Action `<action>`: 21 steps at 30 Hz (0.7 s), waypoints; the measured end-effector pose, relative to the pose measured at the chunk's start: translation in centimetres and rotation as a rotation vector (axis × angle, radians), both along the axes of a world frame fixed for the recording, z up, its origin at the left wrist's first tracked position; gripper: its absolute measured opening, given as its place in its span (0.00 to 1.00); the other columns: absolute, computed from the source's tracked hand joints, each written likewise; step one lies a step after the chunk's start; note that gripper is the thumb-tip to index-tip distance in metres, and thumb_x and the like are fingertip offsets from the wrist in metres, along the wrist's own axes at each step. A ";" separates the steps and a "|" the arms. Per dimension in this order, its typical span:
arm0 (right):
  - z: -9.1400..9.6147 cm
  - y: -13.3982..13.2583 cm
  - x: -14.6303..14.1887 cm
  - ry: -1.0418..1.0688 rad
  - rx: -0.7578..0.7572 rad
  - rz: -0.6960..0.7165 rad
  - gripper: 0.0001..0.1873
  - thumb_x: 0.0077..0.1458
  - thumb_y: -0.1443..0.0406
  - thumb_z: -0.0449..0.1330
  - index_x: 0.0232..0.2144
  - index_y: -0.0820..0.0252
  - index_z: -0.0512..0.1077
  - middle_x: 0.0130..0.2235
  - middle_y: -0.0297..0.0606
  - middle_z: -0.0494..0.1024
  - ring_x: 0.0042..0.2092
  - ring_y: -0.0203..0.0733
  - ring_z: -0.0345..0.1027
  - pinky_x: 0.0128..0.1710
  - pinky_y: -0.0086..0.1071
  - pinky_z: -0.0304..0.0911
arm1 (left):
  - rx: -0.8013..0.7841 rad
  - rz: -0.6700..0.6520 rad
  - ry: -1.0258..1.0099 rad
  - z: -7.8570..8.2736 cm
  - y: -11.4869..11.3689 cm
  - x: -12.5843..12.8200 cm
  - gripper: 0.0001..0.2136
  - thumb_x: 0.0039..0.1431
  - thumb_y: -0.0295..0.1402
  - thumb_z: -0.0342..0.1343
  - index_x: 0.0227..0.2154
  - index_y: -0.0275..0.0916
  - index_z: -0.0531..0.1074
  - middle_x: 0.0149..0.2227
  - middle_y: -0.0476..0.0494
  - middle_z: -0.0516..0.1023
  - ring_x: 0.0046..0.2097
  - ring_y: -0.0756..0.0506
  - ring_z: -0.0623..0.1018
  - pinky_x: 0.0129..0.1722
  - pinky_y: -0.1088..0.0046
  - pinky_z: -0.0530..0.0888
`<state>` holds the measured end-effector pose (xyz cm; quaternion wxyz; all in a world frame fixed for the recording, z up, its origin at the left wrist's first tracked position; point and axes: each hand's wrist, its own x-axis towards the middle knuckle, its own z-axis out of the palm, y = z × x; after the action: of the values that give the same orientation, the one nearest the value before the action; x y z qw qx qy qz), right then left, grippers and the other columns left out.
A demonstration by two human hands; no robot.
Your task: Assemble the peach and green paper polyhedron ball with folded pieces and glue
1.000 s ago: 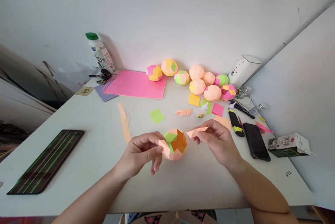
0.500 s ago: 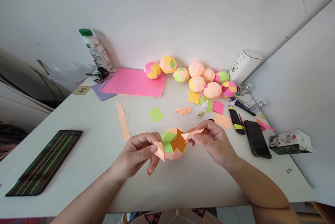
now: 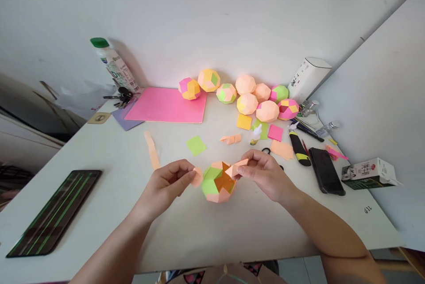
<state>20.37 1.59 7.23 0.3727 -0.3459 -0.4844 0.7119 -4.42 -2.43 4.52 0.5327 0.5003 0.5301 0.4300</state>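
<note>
Between my hands a partly built paper ball [image 3: 212, 182] of green and peach pieces rests on the table, its opening facing up and to the right. My left hand [image 3: 169, 186] pinches a small peach paper piece [image 3: 198, 177] just left of the ball. Over the ball's right rim, my right hand [image 3: 267, 175] holds a folded peach paper piece [image 3: 237, 168] between thumb and fingers. Beyond them lie several folded peach pieces [image 3: 231, 139], a green paper square [image 3: 196, 145] and a long peach strip [image 3: 152, 150]. Black-handled scissors [image 3: 266, 151] are partly hidden behind my right hand.
Several finished paper balls [image 3: 247, 104] stand along the wall, one on a pink sheet [image 3: 166, 106]. A glue bottle [image 3: 257, 132], a yellow-black cutter [image 3: 299, 148], a phone [image 3: 326, 171] and a milk carton [image 3: 369, 173] lie right; a dark tablet [image 3: 55, 213] lies left.
My left hand has drawn slightly away from the ball and turned its peach piece. The right hand's piece has tilted and now hangs over the ball's rim. The view has shifted slightly.
</note>
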 end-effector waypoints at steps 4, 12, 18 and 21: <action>-0.2 0.4 -0.2 0.015 -0.056 0.070 0.06 0.51 0.65 0.66 0.28 0.60 0.72 0.31 0.34 0.80 0.34 0.36 0.74 0.40 0.35 0.68 | -0.069 0.050 0.085 -0.4 0.6 -0.2 0.08 0.54 0.40 0.60 0.28 0.41 0.74 0.21 0.52 0.67 0.21 0.53 0.63 0.22 0.77 0.63; -0.4 1.0 -0.2 0.000 -0.184 0.142 0.09 0.49 0.64 0.68 0.25 0.61 0.71 0.29 0.33 0.79 0.34 0.34 0.72 0.40 0.32 0.66 | -0.113 0.155 0.333 -1.5 1.6 0.4 0.10 0.52 0.42 0.61 0.27 0.40 0.75 0.28 0.48 0.77 0.23 0.52 0.66 0.21 0.78 0.62; -0.4 1.3 0.0 0.023 -0.326 0.201 0.12 0.45 0.63 0.70 0.26 0.62 0.71 0.31 0.34 0.79 0.36 0.37 0.74 0.44 0.38 0.67 | 0.025 0.104 0.640 -3.3 2.1 0.6 0.15 0.60 0.43 0.51 0.41 0.39 0.74 0.39 0.41 0.76 0.35 0.43 0.75 0.31 0.69 0.73; -0.3 1.3 -0.1 0.061 -0.356 0.210 0.12 0.45 0.63 0.70 0.26 0.63 0.71 0.32 0.35 0.79 0.38 0.38 0.74 0.46 0.40 0.67 | 0.326 -0.031 0.673 -3.0 1.4 0.8 0.23 0.63 0.48 0.46 0.55 0.41 0.65 0.57 0.34 0.65 0.57 0.35 0.67 0.48 0.56 0.73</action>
<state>20.24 2.90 6.92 0.2440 -0.3322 -0.3729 0.8313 -3.57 -1.02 1.52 0.2485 0.6999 0.5924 0.3121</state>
